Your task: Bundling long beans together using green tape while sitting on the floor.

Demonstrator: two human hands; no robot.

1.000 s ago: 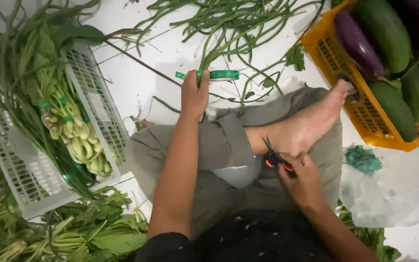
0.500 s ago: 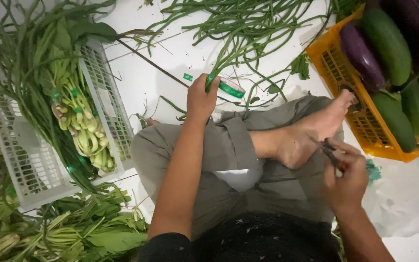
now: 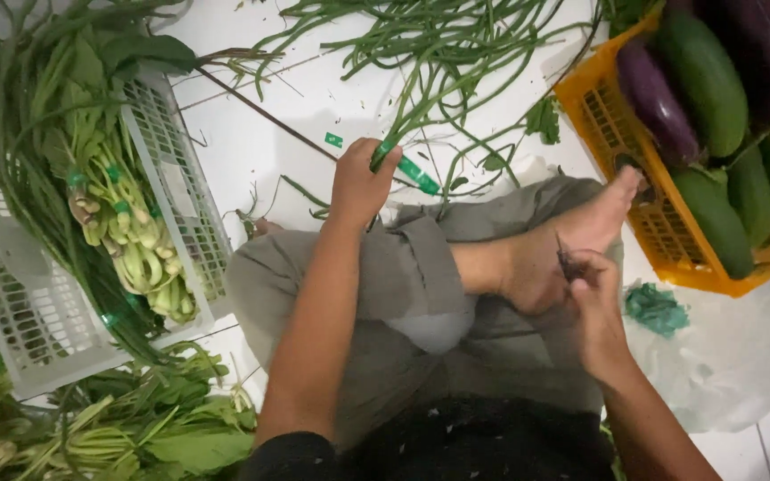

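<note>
Gripping a bean bundle [image 3: 403, 134] in my left hand [image 3: 360, 183], I pinch scissors [image 3: 566, 264] in my right hand [image 3: 594, 307] beside my foot [image 3: 572, 240].

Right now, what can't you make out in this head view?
- Tool in the right hand: only a thin dark tip shows; the fingers hide the rest.
- Long beans: the left hand covers the gripped ends.
- Yellow crate: cut off by the right edge.
- White basket: far end beyond the left edge.
</note>
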